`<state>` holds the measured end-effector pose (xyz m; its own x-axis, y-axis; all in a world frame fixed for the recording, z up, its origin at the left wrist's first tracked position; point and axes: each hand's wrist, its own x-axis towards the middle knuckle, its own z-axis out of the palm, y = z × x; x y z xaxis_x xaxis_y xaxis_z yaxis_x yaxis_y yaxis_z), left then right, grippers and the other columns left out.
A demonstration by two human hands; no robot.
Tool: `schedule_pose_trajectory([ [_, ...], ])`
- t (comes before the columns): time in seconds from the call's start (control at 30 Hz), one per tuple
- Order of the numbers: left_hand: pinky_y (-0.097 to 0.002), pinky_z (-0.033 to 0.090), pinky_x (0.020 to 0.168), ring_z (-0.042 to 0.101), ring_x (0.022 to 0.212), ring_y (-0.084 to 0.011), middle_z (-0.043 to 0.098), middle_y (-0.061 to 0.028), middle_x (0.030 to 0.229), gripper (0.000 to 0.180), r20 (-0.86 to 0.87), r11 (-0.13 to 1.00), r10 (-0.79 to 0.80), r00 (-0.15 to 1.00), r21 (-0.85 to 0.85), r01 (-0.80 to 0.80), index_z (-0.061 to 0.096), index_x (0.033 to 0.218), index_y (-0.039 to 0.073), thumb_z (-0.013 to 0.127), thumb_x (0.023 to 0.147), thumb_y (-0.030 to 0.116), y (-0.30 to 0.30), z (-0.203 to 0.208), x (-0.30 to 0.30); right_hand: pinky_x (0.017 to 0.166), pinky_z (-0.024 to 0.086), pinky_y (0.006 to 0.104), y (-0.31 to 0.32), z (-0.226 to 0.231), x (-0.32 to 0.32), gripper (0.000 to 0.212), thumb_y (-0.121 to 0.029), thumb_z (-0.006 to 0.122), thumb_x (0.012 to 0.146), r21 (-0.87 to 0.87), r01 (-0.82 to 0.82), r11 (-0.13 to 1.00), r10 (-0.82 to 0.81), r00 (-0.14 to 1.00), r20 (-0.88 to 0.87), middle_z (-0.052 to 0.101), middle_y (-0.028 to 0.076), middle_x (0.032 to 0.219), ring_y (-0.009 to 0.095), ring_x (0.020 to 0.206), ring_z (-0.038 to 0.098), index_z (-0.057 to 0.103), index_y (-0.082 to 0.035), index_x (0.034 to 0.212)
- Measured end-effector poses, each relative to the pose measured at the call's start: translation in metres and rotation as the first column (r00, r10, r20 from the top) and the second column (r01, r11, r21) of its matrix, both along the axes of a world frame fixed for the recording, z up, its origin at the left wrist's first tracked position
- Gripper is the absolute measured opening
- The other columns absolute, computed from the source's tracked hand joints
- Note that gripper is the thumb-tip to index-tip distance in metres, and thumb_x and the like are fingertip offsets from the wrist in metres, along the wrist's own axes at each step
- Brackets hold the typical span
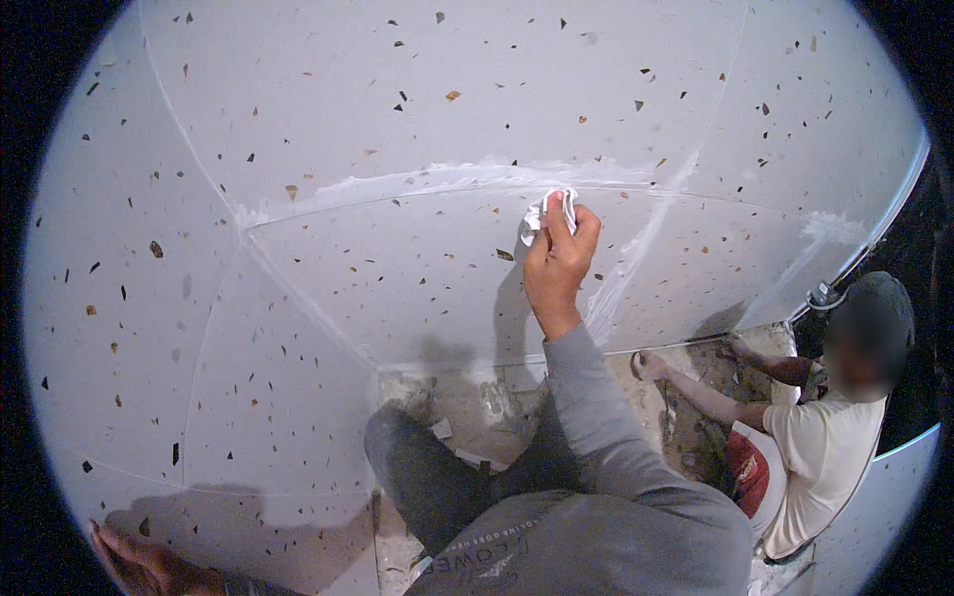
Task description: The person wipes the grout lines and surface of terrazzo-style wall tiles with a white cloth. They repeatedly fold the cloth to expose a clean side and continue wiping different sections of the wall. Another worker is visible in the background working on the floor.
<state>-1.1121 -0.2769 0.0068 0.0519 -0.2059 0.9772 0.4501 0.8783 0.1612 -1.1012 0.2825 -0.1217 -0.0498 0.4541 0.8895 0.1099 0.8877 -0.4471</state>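
Observation:
My right hand (559,268) pinches a crumpled white wad (538,218), paper or cloth, against a speckled grey tiled wall (397,268). The wad meets the wall just under a long, curved-looking joint (427,183) smeared with white paste. At the lower left, my left hand (154,564) is stretched out by the wall, partly cut off by the picture's rim. Its fingers are extended and hold nothing visible; whether the palm presses on the tile I cannot tell.
A co-worker (835,447) in a cream shirt squats at the right, hands low by the wall's foot. My bent knee (407,447) is close to the wall. Dusty, stained floor (636,397) lies below. A small grey fitting with a cable (823,295) sits at the wall's right edge.

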Motion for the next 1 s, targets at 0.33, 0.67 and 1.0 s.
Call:
schedule_pose_trajectory([
  [0.33,-0.0266,0.058,0.058,0.067,0.087,-0.0214,0.065,-0.0173,0.114,0.031,0.039,0.999,-0.050,0.998,-0.012,0.051,0.058,0.122,-0.003,0.055,0.097,0.017,-0.032,-0.010,-0.007,0.079,0.048,0.0371,-0.037,0.004,-0.024,0.041,0.007,0.062,0.077,0.055,-0.207,0.977,0.204,0.977,0.059,0.052,0.018,0.106,0.031,0.093,0.056,0.065,-0.003,0.117],
  [0.67,-0.0278,0.060,0.059,0.068,0.088,-0.0223,0.064,-0.0191,0.115,0.034,0.117,0.953,-0.303,0.946,0.062,0.298,0.057,0.121,-0.004,0.057,0.096,0.019,-0.054,-0.021,-0.011,0.076,0.047,0.0314,0.017,0.001,0.010,0.036,0.005,0.059,0.084,-0.020,0.014,1.000,-0.014,1.000,-0.025,0.050,0.015,0.105,0.025,0.091,0.053,0.063,-0.001,0.119],
  [1.0,-0.0282,0.060,0.060,0.067,0.091,-0.0237,0.063,-0.0192,0.117,0.035,0.081,0.997,-0.079,0.994,0.026,0.077,0.056,0.122,-0.005,0.056,0.096,0.019,-0.042,-0.023,-0.010,0.082,0.045,0.0403,-0.027,0.006,-0.022,0.048,0.008,0.063,0.071,0.031,-0.111,0.993,0.109,0.993,0.047,0.055,0.018,0.102,0.034,0.095,0.054,0.064,-0.003,0.118],
])
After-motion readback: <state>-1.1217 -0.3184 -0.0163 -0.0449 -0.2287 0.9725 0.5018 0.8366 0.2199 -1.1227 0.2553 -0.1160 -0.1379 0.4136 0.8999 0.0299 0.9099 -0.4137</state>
